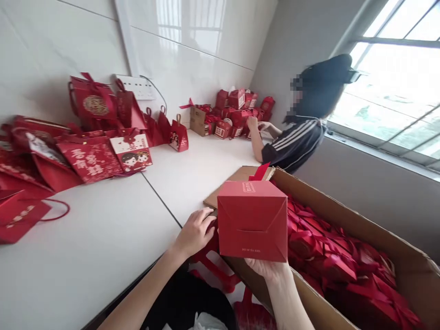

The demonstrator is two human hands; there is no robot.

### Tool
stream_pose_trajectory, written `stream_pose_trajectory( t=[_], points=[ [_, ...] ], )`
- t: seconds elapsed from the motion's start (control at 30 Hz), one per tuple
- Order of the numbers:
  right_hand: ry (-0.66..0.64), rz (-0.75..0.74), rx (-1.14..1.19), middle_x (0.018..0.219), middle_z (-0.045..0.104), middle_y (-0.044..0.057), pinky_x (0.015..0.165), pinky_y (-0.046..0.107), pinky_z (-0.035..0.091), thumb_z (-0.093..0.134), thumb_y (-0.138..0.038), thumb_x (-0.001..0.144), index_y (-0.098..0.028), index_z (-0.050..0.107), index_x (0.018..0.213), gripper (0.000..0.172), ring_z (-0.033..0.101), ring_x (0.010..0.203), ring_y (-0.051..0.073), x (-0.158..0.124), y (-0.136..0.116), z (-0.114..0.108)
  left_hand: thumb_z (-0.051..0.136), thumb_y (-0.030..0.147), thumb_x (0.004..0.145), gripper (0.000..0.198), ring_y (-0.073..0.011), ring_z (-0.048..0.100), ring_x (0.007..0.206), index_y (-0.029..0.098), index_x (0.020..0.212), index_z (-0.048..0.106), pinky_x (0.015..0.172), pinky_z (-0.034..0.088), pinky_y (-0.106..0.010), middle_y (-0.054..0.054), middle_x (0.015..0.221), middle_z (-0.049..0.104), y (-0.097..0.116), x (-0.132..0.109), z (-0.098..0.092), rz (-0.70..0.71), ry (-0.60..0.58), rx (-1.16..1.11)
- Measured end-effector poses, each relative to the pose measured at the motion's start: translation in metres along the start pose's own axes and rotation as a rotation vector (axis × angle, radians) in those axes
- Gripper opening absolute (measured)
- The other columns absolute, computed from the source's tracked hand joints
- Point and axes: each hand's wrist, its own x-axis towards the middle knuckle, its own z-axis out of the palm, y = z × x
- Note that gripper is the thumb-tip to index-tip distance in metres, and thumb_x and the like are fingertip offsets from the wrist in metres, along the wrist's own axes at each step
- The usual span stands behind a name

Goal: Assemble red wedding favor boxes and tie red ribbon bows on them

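A red gift box (pixel 252 224) is held up in front of me, one flat face with a slit toward the camera. My right hand (pixel 270 270) supports it from below, its fingers mostly hidden behind the box. Just left of the box is my left hand (pixel 196 231), fingers loosely bent and apart; whether the fingertips touch the box or the cardboard flap behind it, I cannot tell. A large cardboard carton (pixel 347 208) on the right holds many red packages with ribbons (pixel 330 247).
Red gift bags (pixel 91 158) line the left of the white table (pixel 103 238). A power strip (pixel 135 87) is by the wall. Another person (pixel 295 137) handles stacked red boxes (pixel 237 112) at the far end, beside a small cardboard box (pixel 198 121).
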Motion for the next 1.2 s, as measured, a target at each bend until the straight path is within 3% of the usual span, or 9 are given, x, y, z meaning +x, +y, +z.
stream_pose_trajectory(
  t=[0.1, 0.27, 0.47, 0.6, 0.73, 0.8, 0.93, 1.03, 1.2],
  points=[
    [0.141, -0.316, -0.249, 0.111, 0.066, 0.010, 0.075, 0.044, 0.055, 0.046, -0.074, 0.074, -0.026, 0.060, 0.110, 0.061, 0.065, 0.096, 0.030, -0.015, -0.002, -0.024, 0.050, 0.012, 0.077, 0.042, -0.0306, 0.047, 0.127, 0.015, 0.117, 0.059, 0.107, 0.037, -0.052, -0.016, 0.133, 0.054, -0.019, -0.003, 0.013, 0.025, -0.142, 0.266],
    [0.836, -0.995, -1.080, 0.135, 0.044, 0.015, 0.099, 0.053, 0.040, 0.079, -0.049, 0.059, -0.024, 0.035, 0.136, 0.092, 0.046, 0.122, 0.035, -0.054, -0.037, -0.086, 0.048, 0.019, 0.081, 0.037, -0.0279, 0.045, 0.130, 0.017, 0.116, 0.059, 0.109, 0.035, -0.050, -0.013, 0.140, 0.049, -0.035, -0.004, 0.012, 0.032, -0.224, 0.387],
    [1.110, -0.784, -1.371, 0.123, 0.049, 0.018, 0.091, 0.056, 0.044, 0.071, -0.067, 0.054, -0.022, 0.044, 0.130, 0.093, 0.052, 0.111, 0.039, -0.085, -0.085, -0.150, 0.045, 0.025, 0.084, 0.029, -0.0288, 0.048, 0.127, 0.019, 0.106, 0.064, 0.107, 0.037, -0.050, -0.012, 0.137, 0.051, -0.036, -0.003, 0.012, 0.078, -0.189, 0.385],
    [1.001, -0.630, -1.274, 0.118, 0.053, 0.017, 0.085, 0.057, 0.046, 0.069, -0.068, 0.054, -0.020, 0.044, 0.126, 0.090, 0.056, 0.103, 0.038, -0.065, -0.098, -0.172, 0.047, 0.025, 0.084, 0.026, -0.0281, 0.048, 0.127, 0.019, 0.102, 0.065, 0.108, 0.037, -0.049, -0.011, 0.137, 0.052, -0.037, -0.004, 0.014, 0.084, -0.159, 0.388],
    [0.788, -0.652, -1.143, 0.122, 0.053, 0.016, 0.093, 0.054, 0.043, 0.078, -0.057, 0.049, -0.020, 0.045, 0.121, 0.087, 0.053, 0.109, 0.034, -0.004, -0.108, -0.185, 0.046, 0.024, 0.084, 0.026, -0.0285, 0.049, 0.126, 0.018, 0.100, 0.066, 0.107, 0.038, -0.049, -0.012, 0.136, 0.053, -0.039, -0.004, 0.015, 0.097, -0.157, 0.421],
    [0.693, -0.618, -0.888, 0.124, 0.052, 0.014, 0.095, 0.051, 0.044, 0.082, -0.051, 0.046, -0.022, 0.046, 0.119, 0.087, 0.051, 0.114, 0.033, 0.032, -0.114, -0.188, 0.045, 0.024, 0.085, 0.027, -0.0285, 0.050, 0.125, 0.017, 0.100, 0.066, 0.106, 0.039, -0.050, -0.012, 0.136, 0.053, -0.039, -0.004, 0.015, 0.100, -0.159, 0.438],
    [0.435, -0.415, -0.488, 0.105, 0.062, 0.016, 0.080, 0.047, 0.053, 0.060, -0.063, 0.068, -0.020, 0.053, 0.105, 0.057, 0.062, 0.098, 0.030, 0.087, -0.119, -0.182, 0.046, 0.025, 0.085, 0.026, -0.0269, 0.052, 0.124, 0.020, 0.101, 0.066, 0.106, 0.041, -0.048, -0.010, 0.135, 0.054, -0.040, -0.004, 0.016, 0.060, -0.156, 0.391],
    [0.280, -0.347, -0.351, 0.095, 0.066, 0.014, 0.077, 0.046, 0.055, 0.042, -0.069, 0.076, -0.021, 0.059, 0.095, 0.054, 0.065, 0.094, 0.029, 0.101, -0.112, -0.172, 0.047, 0.027, 0.085, 0.024, -0.0255, 0.053, 0.123, 0.022, 0.099, 0.066, 0.106, 0.041, -0.047, -0.008, 0.134, 0.055, -0.042, -0.006, 0.017, 0.009, -0.147, 0.325],
    [0.183, -0.230, -0.130, 0.099, 0.068, 0.008, 0.077, 0.042, 0.057, 0.048, -0.066, 0.073, -0.025, 0.058, 0.100, 0.050, 0.066, 0.094, 0.027, 0.096, -0.091, -0.164, 0.049, 0.028, 0.084, 0.022, -0.0254, 0.053, 0.122, 0.023, 0.097, 0.066, 0.107, 0.040, -0.047, -0.007, 0.135, 0.054, -0.046, -0.009, 0.022, 0.003, -0.111, 0.285]
  ],
)
